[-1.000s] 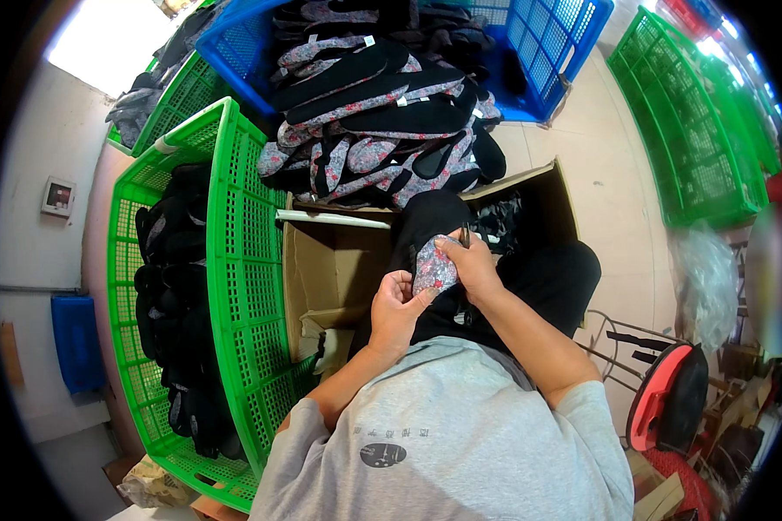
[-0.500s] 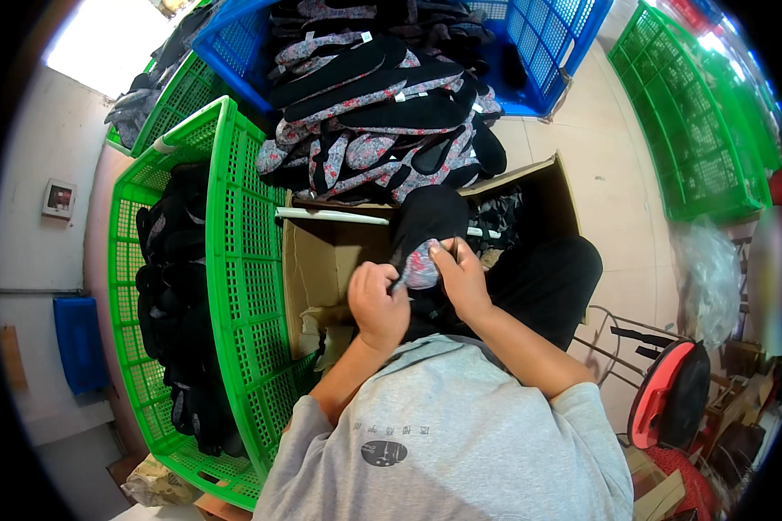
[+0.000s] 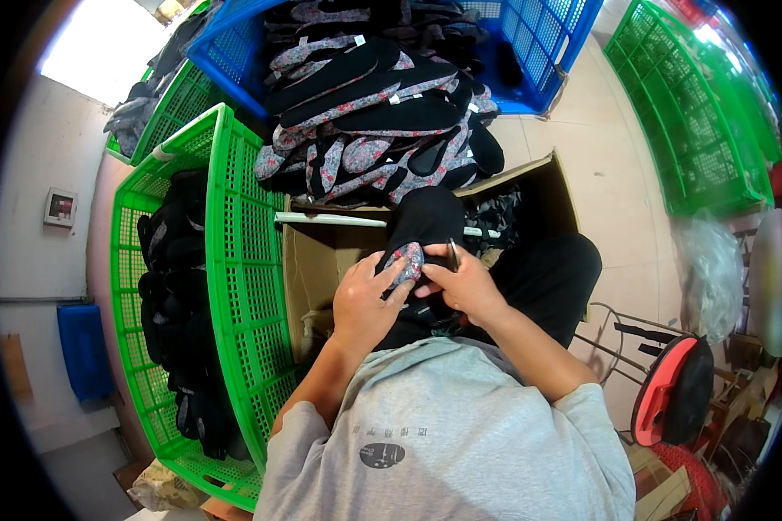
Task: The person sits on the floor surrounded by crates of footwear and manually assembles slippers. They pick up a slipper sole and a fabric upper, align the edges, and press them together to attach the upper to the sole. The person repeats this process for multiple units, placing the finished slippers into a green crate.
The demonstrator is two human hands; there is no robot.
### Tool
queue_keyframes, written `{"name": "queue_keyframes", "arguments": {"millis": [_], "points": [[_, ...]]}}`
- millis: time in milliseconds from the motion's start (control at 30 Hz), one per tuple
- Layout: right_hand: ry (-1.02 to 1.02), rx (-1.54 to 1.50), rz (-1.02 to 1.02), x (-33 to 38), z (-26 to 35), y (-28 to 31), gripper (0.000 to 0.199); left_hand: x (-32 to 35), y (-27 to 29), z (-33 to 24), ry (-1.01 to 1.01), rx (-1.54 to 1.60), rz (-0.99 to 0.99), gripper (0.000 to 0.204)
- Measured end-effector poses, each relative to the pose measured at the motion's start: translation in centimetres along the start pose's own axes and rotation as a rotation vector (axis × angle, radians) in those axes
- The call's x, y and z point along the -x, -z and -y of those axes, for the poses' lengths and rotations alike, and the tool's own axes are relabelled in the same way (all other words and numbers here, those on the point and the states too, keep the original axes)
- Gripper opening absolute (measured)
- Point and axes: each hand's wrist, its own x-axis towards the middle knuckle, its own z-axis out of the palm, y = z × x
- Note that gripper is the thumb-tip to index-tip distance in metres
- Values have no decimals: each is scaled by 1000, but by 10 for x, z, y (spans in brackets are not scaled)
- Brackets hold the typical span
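Over my knee, my left hand (image 3: 369,300) is closed on a slipper (image 3: 405,263) of grey and red floral cloth. Its thumb and fingers press the rounded floral end, and the rest of the slipper is mostly hidden between my hands. My right hand (image 3: 466,285) is closed just beside it, its fingertips next to the floral cloth. A thin dark tool (image 3: 453,254) sticks up from the right fingers; its kind is too small to make out. In front of my knees rises a large heap of floral slippers (image 3: 369,161) with black soles.
A cardboard box (image 3: 530,181) stands open around my legs, with a white rod (image 3: 332,220) across it. On the left is a green crate (image 3: 250,260) holding black slippers (image 3: 175,286). A blue crate (image 3: 543,48) stands behind the heap, another green crate (image 3: 682,122) at far right.
The floral end of the slipper has turned and moved slightly left and up. My left fingers now lie over it. A thin dark tool now shows in my right hand, which has lowered a little.
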Motion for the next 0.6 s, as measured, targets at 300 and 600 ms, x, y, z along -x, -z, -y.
{"name": "queue_keyframes", "arguments": {"millis": [300,600], "points": [[347,417,-82,-10,-9,57,37,2,-2,8,-10,-36,24,35],[390,861,-183,-9,-46,26,35,8,-27,23,-119,-113,-72,31]]}}
